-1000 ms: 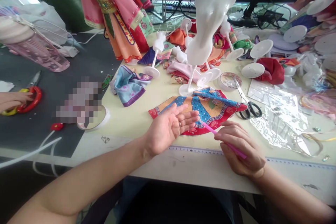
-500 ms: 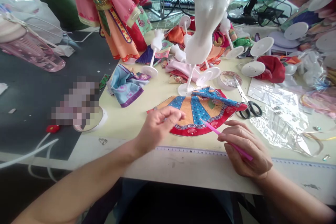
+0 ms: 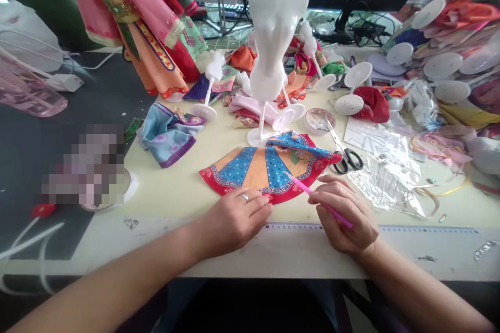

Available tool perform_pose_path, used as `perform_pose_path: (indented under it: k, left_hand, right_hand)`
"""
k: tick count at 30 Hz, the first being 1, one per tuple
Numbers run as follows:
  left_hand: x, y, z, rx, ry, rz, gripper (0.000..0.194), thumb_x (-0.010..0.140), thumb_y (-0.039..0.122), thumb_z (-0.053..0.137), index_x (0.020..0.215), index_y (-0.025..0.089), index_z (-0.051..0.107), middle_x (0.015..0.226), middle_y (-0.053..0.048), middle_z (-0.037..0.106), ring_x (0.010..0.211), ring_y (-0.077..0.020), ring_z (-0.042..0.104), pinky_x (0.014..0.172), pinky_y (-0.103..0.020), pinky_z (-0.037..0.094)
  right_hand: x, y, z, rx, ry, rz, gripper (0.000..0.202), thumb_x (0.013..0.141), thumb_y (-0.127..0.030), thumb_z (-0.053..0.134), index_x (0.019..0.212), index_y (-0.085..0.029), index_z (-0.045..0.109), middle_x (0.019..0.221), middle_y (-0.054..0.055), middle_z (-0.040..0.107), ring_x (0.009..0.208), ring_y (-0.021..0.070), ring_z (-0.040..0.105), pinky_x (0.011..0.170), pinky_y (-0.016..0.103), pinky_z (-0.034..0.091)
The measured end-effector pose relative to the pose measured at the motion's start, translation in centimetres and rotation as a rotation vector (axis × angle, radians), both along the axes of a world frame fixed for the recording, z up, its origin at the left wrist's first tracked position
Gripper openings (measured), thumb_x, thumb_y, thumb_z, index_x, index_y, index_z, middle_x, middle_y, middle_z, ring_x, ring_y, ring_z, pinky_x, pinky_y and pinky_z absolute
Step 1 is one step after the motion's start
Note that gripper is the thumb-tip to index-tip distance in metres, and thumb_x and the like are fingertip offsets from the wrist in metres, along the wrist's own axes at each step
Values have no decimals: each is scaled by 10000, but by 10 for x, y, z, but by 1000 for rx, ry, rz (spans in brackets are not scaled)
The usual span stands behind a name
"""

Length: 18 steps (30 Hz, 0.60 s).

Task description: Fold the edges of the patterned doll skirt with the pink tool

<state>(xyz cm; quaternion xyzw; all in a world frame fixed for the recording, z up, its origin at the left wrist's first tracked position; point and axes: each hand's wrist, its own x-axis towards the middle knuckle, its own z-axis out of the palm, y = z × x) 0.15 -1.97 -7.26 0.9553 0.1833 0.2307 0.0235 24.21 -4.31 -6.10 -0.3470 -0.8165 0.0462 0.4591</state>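
Observation:
A fan-shaped fabric piece (image 3: 244, 166) with orange and blue panels and a red border lies on the table, its right part folded over. My left hand (image 3: 236, 218) rests at its lower edge, a ring on one finger, the fingers curled together; whatever may be under them is hidden. My right hand (image 3: 346, 213) grips a pink pen-like tool (image 3: 302, 186) whose pale tip points at a blue panel. Black-handled scissors (image 3: 344, 153) lie just right of the fabric. Below it runs a clear ruler (image 3: 410, 229), partly behind my hands.
A white mannequin torso (image 3: 273, 41) stands behind the fabric. Blue cloth (image 3: 166, 135) and a tape ring (image 3: 130, 187) lie left. Clear plastic bags (image 3: 394, 182) and a tape roll (image 3: 319, 120) are right. Dressed figures, small stands and fabric scraps crowd the back.
My left hand has come down from a raised pinch onto the fabric's lower edge. My right hand still holds the pink tool. The view has shifted to the right.

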Motion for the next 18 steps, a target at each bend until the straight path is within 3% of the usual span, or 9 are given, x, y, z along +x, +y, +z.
perform_pose_path:
  k: [7, 13, 18]
  left_hand:
    - [-13, -3, 5, -49, -5, -5, 204, 843, 141, 551, 1033, 78, 593, 849, -86, 675, 791, -202, 620, 704, -379, 538]
    - [-14, 1, 5, -75, -20, 58, 218, 859, 167, 534, 1046, 76, 600, 919, -114, 675, 863, -234, 616, 726, -387, 525]
    - [-15, 3, 12, -196, -14, 18, 228, 899, 204, 480, 1052, 95, 608, 786, -82, 674, 699, -186, 614, 602, -318, 503]
  right_hand:
    - [-1, 0, 2, 7, -2, 14, 399, 742, -32, 519, 1100, -200, 563, 752, 30, 621, 681, 174, 599, 717, 439, 531]
    - [-1, 1, -2, 9, 1, 45, 424, 733, -4, 530, 1121, -174, 559, 774, 45, 619, 699, 177, 597, 713, 438, 529]
    - [1, 1, -7, 7, -10, 49, 453, 732, 3, 542, 1153, -161, 554, 795, 51, 615, 694, 169, 581, 738, 458, 520]
